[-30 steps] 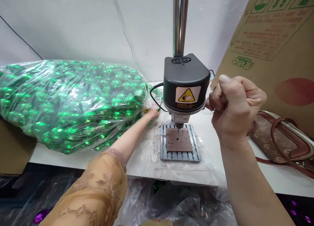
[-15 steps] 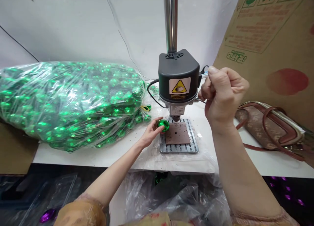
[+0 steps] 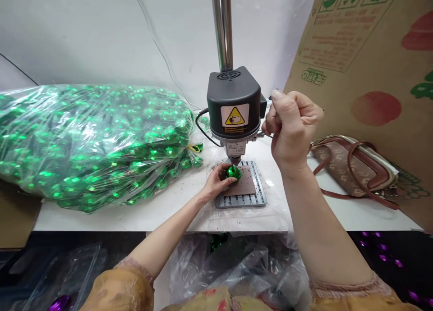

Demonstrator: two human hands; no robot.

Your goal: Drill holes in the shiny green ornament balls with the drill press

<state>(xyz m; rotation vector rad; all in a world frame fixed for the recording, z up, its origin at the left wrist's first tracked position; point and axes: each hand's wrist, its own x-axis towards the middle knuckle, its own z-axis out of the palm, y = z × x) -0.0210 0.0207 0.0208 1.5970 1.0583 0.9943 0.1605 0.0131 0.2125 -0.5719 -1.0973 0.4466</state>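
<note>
White worktop (image 3: 111, 218), near front edge: left hand (image 3: 216, 181) pinches shiny green ball (image 3: 233, 172), right hand (image 3: 291, 121) squeezes black drill (image 3: 233, 91)'s silver lever (image 3: 259, 134); aiming likely, needing stillness.

Drill housing (image 3: 233, 92): matt, smooth, plastic-looking. Above it, column (image 3: 222, 29): polished metal, mirror-glossy. Below it, ball (image 3: 233, 172): faceted, glossy, foil-like; board (image 3: 248, 182): matt, flat, possibly wood fibre, grain too small to read; base plate (image 3: 260, 194): slotted metal, dull sheen. Left of it, sack (image 3: 101, 144): clear plastic film, wrinkled, glossy. Right of it, carton (image 3: 338, 90): matt cardboard, printed; handbag (image 3: 348, 169): cloth-like body, smooth leather-like trim. Beneath it, table (image 3: 135, 221): smooth, low gloss.
</note>
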